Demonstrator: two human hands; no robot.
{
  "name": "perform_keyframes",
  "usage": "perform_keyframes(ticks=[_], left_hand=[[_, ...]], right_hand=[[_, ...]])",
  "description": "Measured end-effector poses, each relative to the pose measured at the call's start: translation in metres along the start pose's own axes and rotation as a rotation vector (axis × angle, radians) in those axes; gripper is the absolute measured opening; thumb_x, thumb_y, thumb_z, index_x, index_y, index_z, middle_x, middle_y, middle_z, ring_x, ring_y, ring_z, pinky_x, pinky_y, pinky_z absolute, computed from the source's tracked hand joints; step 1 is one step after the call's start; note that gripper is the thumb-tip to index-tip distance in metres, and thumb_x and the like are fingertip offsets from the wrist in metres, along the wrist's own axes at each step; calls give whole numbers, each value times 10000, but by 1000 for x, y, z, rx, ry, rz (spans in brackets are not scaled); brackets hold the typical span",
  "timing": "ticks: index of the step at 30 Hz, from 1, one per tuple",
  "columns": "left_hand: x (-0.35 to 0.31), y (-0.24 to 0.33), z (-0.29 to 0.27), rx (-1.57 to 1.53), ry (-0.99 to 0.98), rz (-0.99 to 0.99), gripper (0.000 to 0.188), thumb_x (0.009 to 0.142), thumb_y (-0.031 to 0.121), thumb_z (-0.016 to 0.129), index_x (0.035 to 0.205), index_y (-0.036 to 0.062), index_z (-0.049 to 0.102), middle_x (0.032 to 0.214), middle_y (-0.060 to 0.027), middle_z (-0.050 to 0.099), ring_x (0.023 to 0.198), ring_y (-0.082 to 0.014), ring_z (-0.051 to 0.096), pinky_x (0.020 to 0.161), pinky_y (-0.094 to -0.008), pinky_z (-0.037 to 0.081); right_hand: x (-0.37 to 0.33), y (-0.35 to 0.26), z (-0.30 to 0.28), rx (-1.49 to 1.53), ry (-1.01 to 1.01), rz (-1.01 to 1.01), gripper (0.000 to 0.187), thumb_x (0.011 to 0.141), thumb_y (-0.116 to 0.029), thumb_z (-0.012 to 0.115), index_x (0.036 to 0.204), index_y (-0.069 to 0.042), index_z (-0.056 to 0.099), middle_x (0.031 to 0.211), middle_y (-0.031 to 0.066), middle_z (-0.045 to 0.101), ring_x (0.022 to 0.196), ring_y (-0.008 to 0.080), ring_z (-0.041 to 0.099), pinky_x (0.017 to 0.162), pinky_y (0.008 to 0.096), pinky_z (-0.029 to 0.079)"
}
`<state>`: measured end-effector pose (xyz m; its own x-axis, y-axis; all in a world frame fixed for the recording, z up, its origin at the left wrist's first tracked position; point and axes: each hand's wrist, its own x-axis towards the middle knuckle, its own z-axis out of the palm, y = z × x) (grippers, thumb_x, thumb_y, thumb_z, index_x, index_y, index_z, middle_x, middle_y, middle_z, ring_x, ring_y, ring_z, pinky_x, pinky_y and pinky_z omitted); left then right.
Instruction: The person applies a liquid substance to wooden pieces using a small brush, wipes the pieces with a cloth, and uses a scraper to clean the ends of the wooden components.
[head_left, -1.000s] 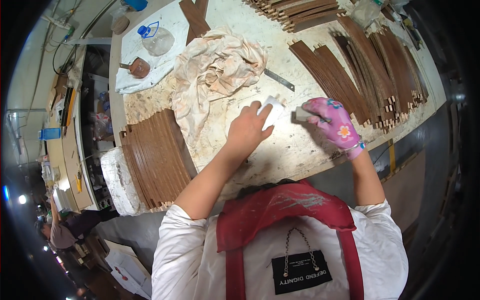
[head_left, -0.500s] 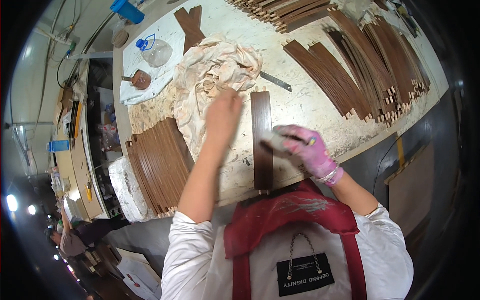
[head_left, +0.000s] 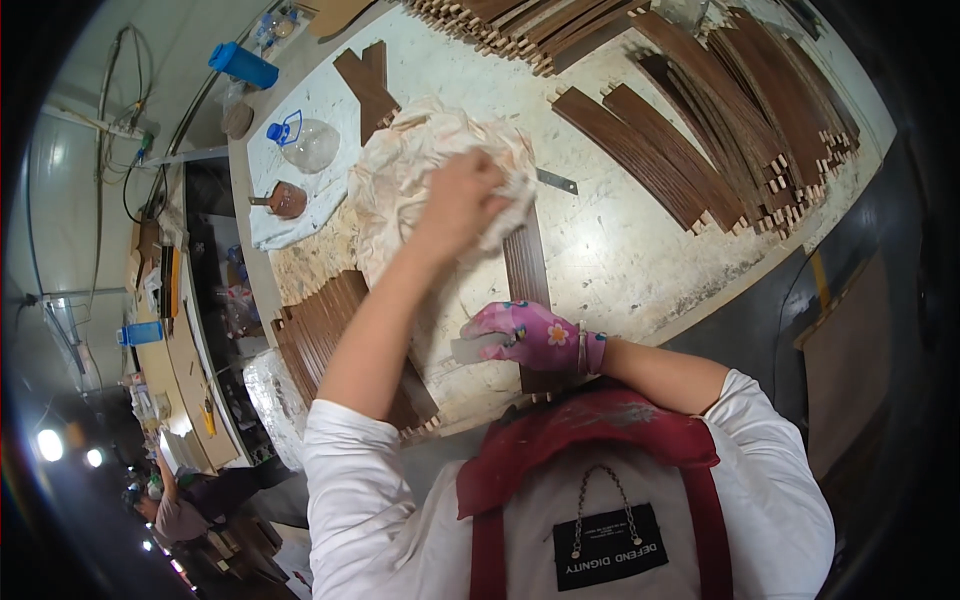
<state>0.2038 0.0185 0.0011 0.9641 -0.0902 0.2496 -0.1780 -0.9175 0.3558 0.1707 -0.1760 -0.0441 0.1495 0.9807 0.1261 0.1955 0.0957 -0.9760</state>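
Brown wooden slat (head_left: 527,265) lies on the bench (head_left: 615,270), long axis pointing at the crumpled cloth (head_left: 408,145). Gloved right hand (head_left: 535,335), nearer, crosses it, clamped on grey block (head_left: 468,350). Left hand (head_left: 462,205) blurred over cloth; can't tell grip.

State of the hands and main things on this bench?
Cream fabric cloth: crumpled
Long dark-brown wooden slat: flat, partly covered
Bare left hand: at the cloth, grip unclear
Pink floral-gloved right hand: closed on a grey rectangular block
Clear, round plastic jug: blue cap on
Narrow dark metal ruler: lying flat
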Motion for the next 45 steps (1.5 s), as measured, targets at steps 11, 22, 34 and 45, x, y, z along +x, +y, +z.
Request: perform_keyframes(ticks=[11,22,34,45], left_hand=[[13,-14,61,-219,25,-245,283,819,235,640,1009,29,605,996,-180,577,941,-353,560,803,-402,445],[1,-19,56,-196,-52,-194,251,833,232,615,1009,53,623,933,-156,567,954,-333,533,837,-419,426],[-54,-47,-23,279,24,-199,433,746,44,601,1169,43,509,1192,-180,513,1081,-366,504,899,-429,429],[-43,43,11,294,-625,676,531,829,139,529,1341,198,399,1354,-50,432,1264,-246,410,964,-396,395]], right_hand=[[2,5,10,31,86,-81,355,819,-172,638,1133,-14,587,1078,143,604,999,318,588,868,381,466],[1,11,11,80,85,-48,348,838,-163,605,1143,3,579,1087,160,591,1023,311,582,883,380,463],[-6,-1,-9,228,157,52,344,843,-197,624,1146,-38,591,1124,146,592,992,268,603,871,352,475],[-93,-50,-88,417,660,126,335,848,-154,610,1124,37,592,1152,123,589,1042,181,555,922,306,437]])
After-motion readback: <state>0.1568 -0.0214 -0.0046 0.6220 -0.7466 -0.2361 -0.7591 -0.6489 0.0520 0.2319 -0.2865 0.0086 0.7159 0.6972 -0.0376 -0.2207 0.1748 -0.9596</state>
